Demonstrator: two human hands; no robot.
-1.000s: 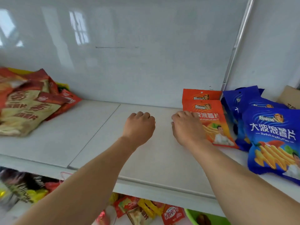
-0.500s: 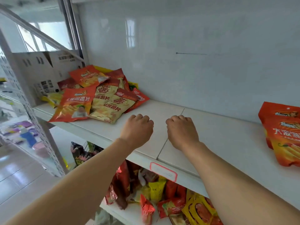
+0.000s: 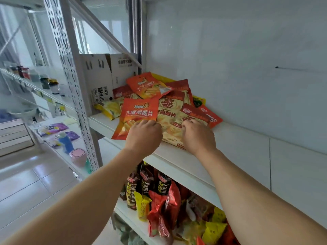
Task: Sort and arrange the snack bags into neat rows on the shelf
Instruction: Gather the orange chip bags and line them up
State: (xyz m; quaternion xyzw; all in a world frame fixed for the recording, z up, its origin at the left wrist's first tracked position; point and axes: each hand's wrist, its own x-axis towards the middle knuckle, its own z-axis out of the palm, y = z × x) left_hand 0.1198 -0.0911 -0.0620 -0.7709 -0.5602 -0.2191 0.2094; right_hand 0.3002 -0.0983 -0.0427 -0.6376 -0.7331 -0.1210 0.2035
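left hand (image 3: 144, 137): reaching forward from lower left, knuckles up, fingers curled onto lower edge of orange bag (image 3: 139, 117); appears to be grasping it, fingertips hidden.
right hand (image 3: 197, 137): reaching from lower right, knuckles up, fingers curled over cream and red bag (image 3: 172, 119); actual pinch hidden, so cannot tell.
orange bag: front left of pile (image 3: 159, 105), lying flat, lower corner overhanging front edge of shelf (image 3: 247, 147); white chinese characters across front, small logo above.
pile: at left end of shelf, against white back wall; bags overlapping, unsorted.
second orange bag (image 3: 148, 85): on top, at back, tilted.
cardboard box (image 3: 100, 76): behind pile, printing upside down, too small to read.
lower shelf bags (image 3: 155, 184): dark packs, "yam" legible.
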